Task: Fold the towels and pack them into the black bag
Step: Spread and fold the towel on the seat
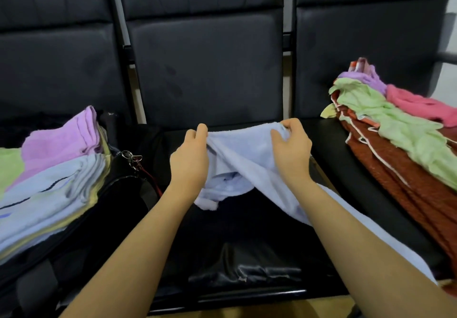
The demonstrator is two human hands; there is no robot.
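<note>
Bare forearms outstretched, a pale blue towel point(247, 149) is pinched at its top edge by left hand point(190, 156) and right hand point(291, 149), spread for folding.

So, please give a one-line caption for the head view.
Both hands hold a light blue towel above the middle seat.

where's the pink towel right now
In the head view it lies far right, on the unfolded heap: the pink towel sits beside the green towel, atop the rust-red cloth.
</note>
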